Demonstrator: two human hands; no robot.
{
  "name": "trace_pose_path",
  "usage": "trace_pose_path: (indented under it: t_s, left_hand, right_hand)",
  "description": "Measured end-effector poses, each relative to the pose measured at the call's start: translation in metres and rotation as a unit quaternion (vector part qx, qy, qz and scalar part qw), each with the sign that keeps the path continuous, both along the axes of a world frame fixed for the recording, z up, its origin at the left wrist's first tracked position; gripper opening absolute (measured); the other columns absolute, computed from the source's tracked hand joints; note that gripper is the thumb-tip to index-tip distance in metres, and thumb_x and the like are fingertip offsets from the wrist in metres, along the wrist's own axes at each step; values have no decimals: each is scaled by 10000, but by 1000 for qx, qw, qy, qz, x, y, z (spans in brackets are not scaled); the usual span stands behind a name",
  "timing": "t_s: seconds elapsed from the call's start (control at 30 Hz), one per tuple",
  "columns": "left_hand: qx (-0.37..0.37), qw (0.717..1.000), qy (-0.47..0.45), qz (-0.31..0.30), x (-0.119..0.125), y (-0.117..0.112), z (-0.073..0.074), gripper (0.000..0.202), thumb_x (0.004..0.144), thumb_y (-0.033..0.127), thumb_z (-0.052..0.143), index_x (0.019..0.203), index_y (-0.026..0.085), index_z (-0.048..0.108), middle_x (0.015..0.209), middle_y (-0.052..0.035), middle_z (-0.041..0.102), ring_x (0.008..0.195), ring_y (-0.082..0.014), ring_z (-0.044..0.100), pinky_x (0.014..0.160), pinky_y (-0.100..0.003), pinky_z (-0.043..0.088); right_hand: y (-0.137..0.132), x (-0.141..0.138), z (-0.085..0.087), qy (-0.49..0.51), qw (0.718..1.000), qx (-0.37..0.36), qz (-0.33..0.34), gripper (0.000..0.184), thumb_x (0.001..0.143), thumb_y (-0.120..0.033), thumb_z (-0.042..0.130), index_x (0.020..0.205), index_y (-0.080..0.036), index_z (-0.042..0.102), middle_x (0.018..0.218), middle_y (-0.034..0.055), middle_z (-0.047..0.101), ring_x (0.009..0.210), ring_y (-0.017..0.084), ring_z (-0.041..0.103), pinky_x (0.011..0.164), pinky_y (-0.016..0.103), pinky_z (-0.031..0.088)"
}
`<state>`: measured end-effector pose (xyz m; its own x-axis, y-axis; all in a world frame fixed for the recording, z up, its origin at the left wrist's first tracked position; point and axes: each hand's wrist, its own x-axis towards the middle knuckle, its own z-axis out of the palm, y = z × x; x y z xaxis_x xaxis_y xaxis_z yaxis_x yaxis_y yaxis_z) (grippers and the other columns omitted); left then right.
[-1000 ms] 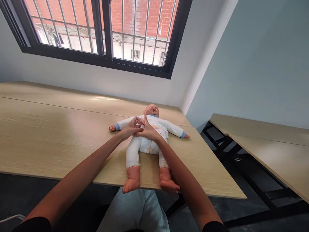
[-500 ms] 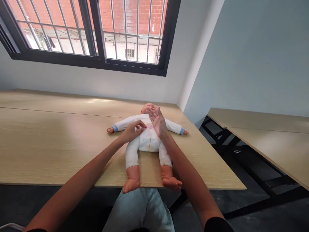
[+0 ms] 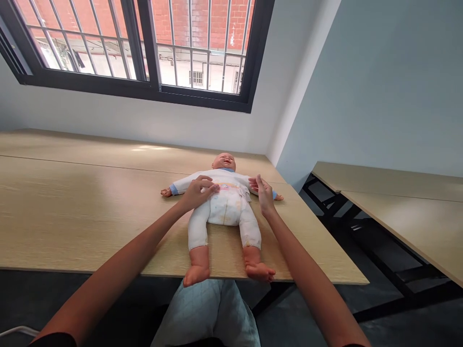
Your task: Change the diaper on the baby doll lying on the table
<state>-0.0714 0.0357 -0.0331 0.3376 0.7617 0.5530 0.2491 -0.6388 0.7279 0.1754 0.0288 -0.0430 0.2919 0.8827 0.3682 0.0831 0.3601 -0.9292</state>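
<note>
A baby doll [image 3: 224, 176] in a white suit with blue cuffs lies on its back, its bare feet towards me. Around its hips is a white diaper [image 3: 224, 209] with a coloured print at the waist; a loose-looking side tab [image 3: 245, 193] stands out on the right. My left hand [image 3: 197, 193] rests at the diaper's left side, thumb on the waist front and fingers apart from it. Just off the doll's right side, my right hand [image 3: 265, 193] is raised with loosely bent, parted fingers and nothing visible in them.
The doll lies on a pale wooden table [image 3: 90, 212], its feet at the front edge. Another table [image 3: 408, 207] with dark legs stands to the right across a gap. A barred window [image 3: 202, 58] is in the wall behind.
My right hand has moved from over the doll's chest out to its right side, uncovering the face and the diaper's right side. My left hand has stayed at the waist.
</note>
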Motion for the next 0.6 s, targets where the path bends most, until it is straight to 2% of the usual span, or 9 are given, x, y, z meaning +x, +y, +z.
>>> trace_pose_path:
  t_s: [0.17, 0.33, 0.47, 0.6]
  left_hand:
    - [23, 999, -33, 25, -3, -1, 6, 248, 873, 406, 617, 780, 244, 781, 877, -66, 740, 1026, -266, 561, 951, -380, 419]
    - [46, 998, 47, -8, -1, -1, 5, 290, 889, 376, 570, 723, 254, 773, 848, -60, 747, 1037, -275, 559, 993, -397, 374]
    - [9, 998, 52, -40, 2, -5, 6, 358, 907, 432, 528, 716, 258, 776, 879, -58, 751, 1099, -280, 556, 1019, -404, 367]
    - [-30, 999, -21, -38, 0, -7, 11, 455, 918, 506, 483, 715, 224, 778, 890, -81, 749, 1125, -280, 555, 1019, -398, 389]
  right_hand:
    - [-10, -13, 1, -146, 986, 21, 80, 565, 879, -701, 449, 939, -235, 765, 1146, 71, 643, 1187, 262, 497, 1113, 449, 293]
    - [-16, -20, -1, -276, 956, 17, 94, 521, 895, -687, 452, 906, -286, 784, 1277, 49, 589, 1275, 289, 396, 1147, 493, 215]
    - [-15, -22, -2, -280, 953, 19, 119, 522, 906, -678, 445, 858, -285, 786, 1307, 45, 576, 1280, 290, 428, 1163, 523, 154]
    - [-12, -20, -4, -214, 968, 15, 134, 602, 880, -748, 410, 936, -275, 778, 1374, 50, 527, 1289, 284, 426, 1164, 515, 201]
